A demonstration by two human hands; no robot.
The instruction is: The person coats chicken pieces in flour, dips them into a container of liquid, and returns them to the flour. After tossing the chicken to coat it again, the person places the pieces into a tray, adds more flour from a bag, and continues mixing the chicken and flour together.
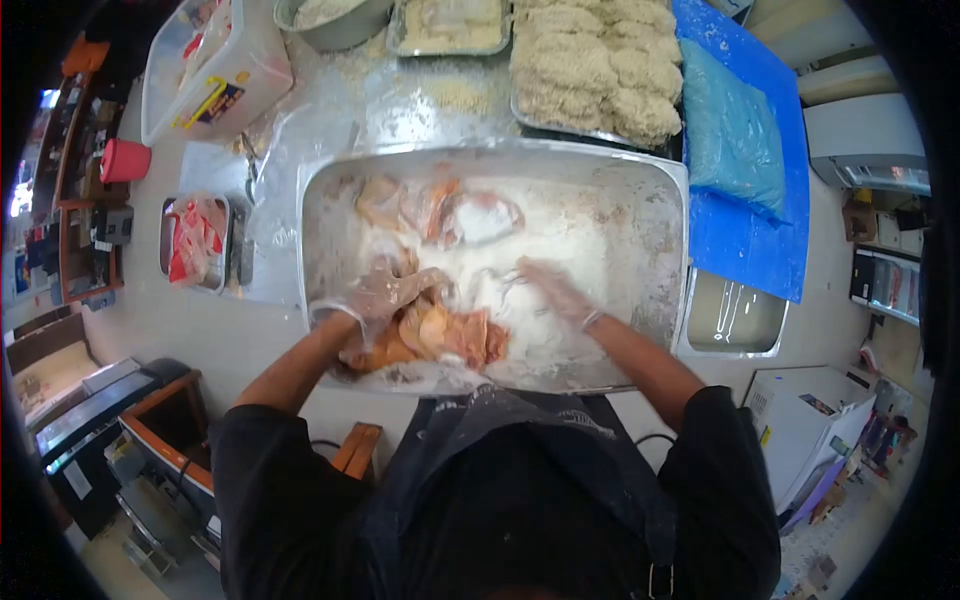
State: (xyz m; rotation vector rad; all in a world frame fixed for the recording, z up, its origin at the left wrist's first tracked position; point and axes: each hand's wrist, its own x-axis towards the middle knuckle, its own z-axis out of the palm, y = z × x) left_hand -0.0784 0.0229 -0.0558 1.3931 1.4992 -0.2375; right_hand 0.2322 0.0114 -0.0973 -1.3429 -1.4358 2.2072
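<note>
One touching, one apart

The raw meat (pixel 455 335) lies in a loose heap along the near side of the metal tub (pixel 655 225), its longer run going roughly left to right. The left hand (pixel 390 296) is the nearer one: it touches the heap at the far left edge, so most of the meat lies to its right and toward the body. The right hand (pixel 557 292) is over the white powder (pixel 590 235), beyond the heap's right end and apart from it.

The left hand, in a clear glove, is turned inward with fingers bent and thumb toward the tub's middle — whether it grips a piece or only presses on one, I cannot tell. The right hand is also gloved and blurred; its fingers look stretched out and unclosed, aimed away from the body and leftward, with nothing visibly held. Both forearms slant inward over the near rim.

More pieces (pixel 380 203) lie toward the tub's far left corner, and one powder-covered piece (pixel 485 218) sits to their right, past both hands.
</note>
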